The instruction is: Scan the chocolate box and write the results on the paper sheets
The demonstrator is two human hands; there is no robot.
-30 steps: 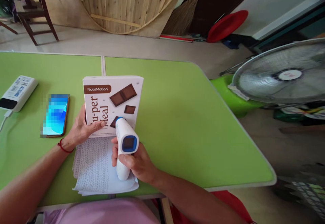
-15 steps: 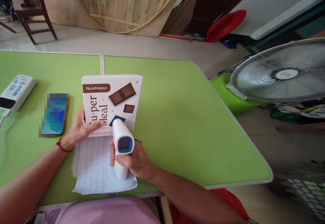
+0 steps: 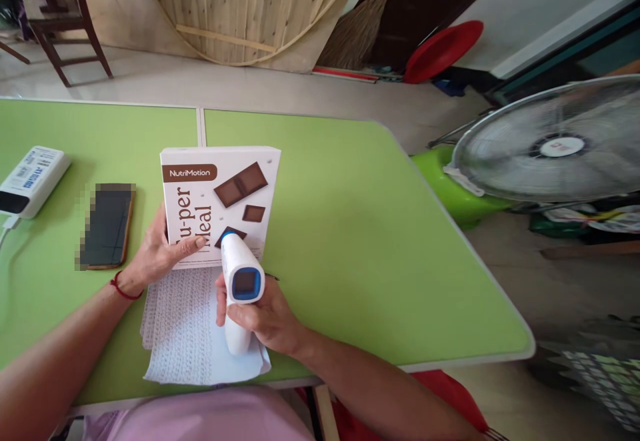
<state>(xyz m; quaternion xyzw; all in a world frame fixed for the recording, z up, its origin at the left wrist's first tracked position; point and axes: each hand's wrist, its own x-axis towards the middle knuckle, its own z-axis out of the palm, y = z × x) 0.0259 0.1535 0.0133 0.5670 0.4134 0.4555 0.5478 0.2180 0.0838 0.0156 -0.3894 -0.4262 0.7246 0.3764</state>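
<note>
My left hand (image 3: 159,249) grips a white box (image 3: 227,191) by its lower left side, thumb across the front. The box stands upright and shows "NutriMotion" and pictures of chocolate pieces. In my right hand (image 3: 267,314) is a white infrared thermometer (image 3: 240,271) with a blue-rimmed screen towards me, which looks dark. Its blue nose overlaps the lower front of the box; whether they touch I cannot tell. Under both lie sheets of handwritten paper (image 3: 183,334), partly covered by the thermometer. The tip of a dark, thin item shows just right of the thermometer.
On the green table (image 3: 375,241), a phone (image 3: 106,226) with a dark screen lies left of my left hand. Farther left is a white power bank (image 3: 34,181) with a cable. A large fan (image 3: 555,144) stands beyond the table's right edge.
The phone's screen has gone from lit blue to dark. Both hands, the box and the thermometer hold practically the same place.
</note>
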